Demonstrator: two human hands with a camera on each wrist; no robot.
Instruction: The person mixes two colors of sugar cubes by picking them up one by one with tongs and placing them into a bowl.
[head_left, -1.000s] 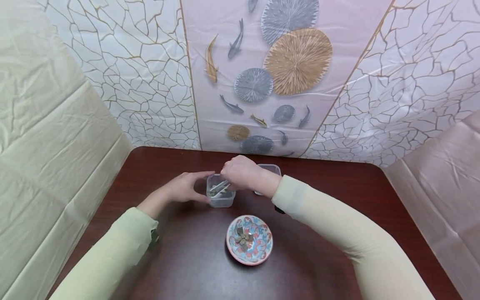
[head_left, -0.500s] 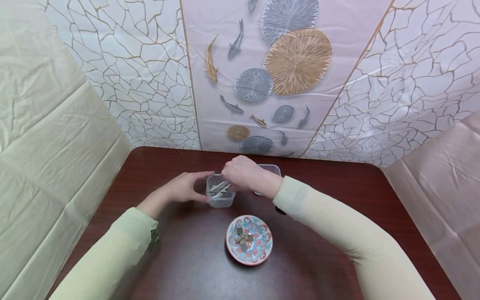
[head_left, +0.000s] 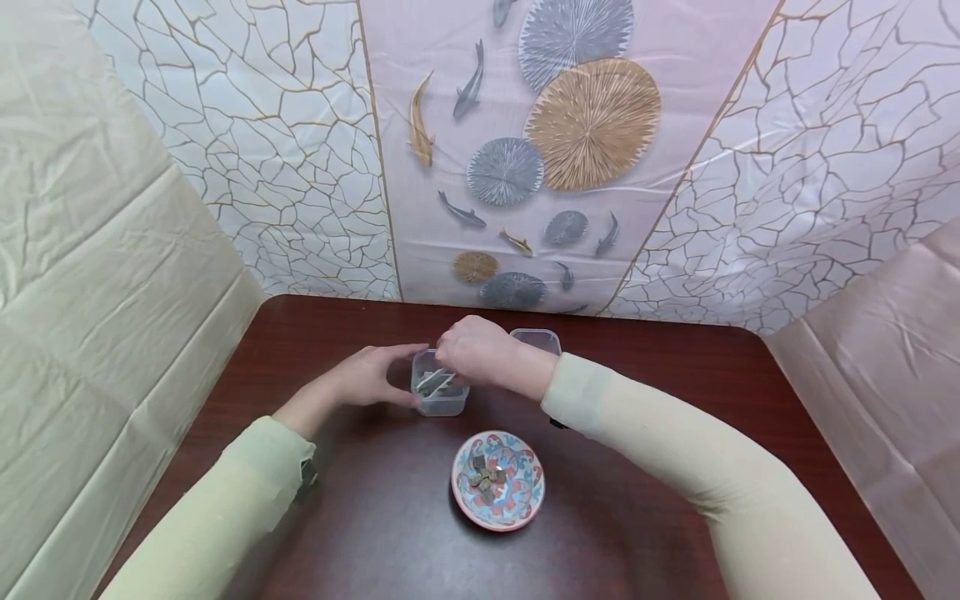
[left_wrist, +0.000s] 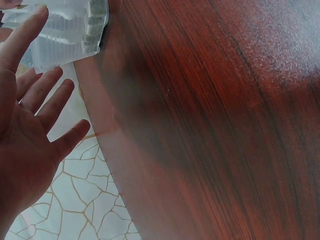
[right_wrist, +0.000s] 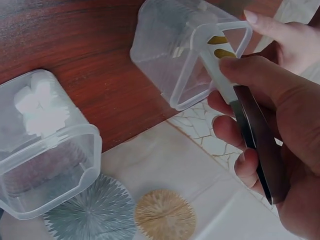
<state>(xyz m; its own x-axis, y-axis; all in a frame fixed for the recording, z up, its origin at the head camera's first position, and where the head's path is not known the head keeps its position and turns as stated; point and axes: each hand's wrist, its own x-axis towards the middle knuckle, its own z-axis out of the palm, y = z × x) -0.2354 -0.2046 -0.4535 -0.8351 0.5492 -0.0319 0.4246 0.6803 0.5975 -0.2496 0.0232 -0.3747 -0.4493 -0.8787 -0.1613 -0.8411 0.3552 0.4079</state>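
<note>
My right hand (head_left: 480, 352) grips silver metal tongs (right_wrist: 257, 145) between thumb and fingers. Their tips reach down inside a clear plastic container (head_left: 442, 406), over small greenish-brown square pieces (left_wrist: 94, 25). Around the container's left side, my left hand (head_left: 369, 377) spreads thumb and index finger, the tips right at the rim. Its other fingers (left_wrist: 60, 102) stay straight and apart in the left wrist view. Nearer to me stands a bowl (head_left: 517, 510) with a red and blue pattern. Several brown square pieces (head_left: 487, 479) lie in it.
A second clear container (right_wrist: 75, 187) holds white pieces (right_wrist: 42, 107); my right wrist partly hides it in the head view. Everything stands on a dark red wooden table (head_left: 360, 517). Patterned cloth (head_left: 517, 208) hangs behind its far edge.
My right hand has shifted slightly left and lower with the tongs, whose tips stay in the container. The left hand and the bowl hold their places.
</note>
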